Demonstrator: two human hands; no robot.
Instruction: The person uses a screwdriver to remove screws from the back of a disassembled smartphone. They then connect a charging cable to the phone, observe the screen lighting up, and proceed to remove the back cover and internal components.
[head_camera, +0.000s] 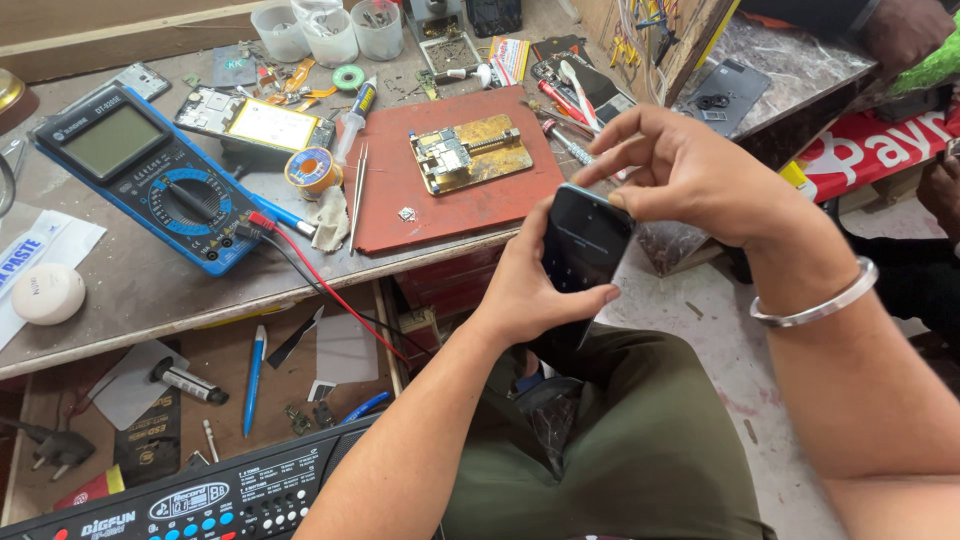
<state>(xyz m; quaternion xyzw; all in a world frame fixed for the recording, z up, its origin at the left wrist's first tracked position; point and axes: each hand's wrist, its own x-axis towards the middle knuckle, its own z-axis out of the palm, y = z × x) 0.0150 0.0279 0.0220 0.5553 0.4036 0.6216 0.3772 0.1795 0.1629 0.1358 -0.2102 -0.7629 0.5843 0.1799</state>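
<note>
Head view: left hand (535, 290) grips a dark smartphone (583, 245) from below, fingers clamped around its edges, just off the tabletop (150, 285) at its 4 o'clock corner. Right hand (690, 175) hovers at the phone's 1 o'clock, fingers spread apart, thumb touching the top edge. Pressing lightly while the left hand steadies the phone seems wise.

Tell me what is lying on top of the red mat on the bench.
On the red mat sits a gold-coloured holder clamping a small circuit board, and a tiny loose chip lies nearer the front edge. The holder hides whatever is beneath it.
</note>
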